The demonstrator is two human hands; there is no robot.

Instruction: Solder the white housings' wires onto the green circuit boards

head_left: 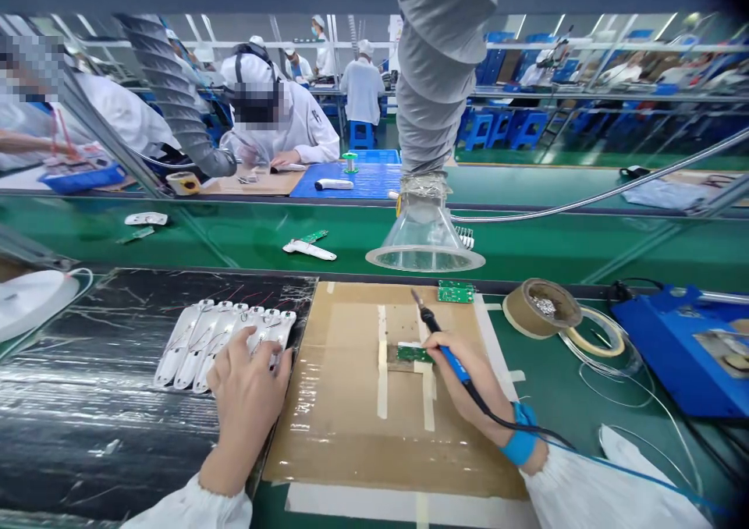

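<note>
My right hand (471, 377) is closed round a soldering iron (455, 363), whose tip points up and away over the cardboard sheet (339, 427). Just left of its fingers, a small green circuit board (413, 353) sits on the cardboard between strips of tape. On the left, my left hand (249, 392) is over the near right end of a row of white plastic housings (188, 346) with thin wires. Its fingers are bent and apart; whether the fingertips touch a housing is unclear. Another green circuit board (456, 291) lies at the cardboard's far edge.
A clear fume hood (426, 236) hangs over the far side. To the right are a tape roll (541, 308), coiled solder wire (602, 334) and a blue soldering station (690, 357). A white housing with a board (310, 248) lies on the green strip beyond. A co-worker (281, 115) sits opposite.
</note>
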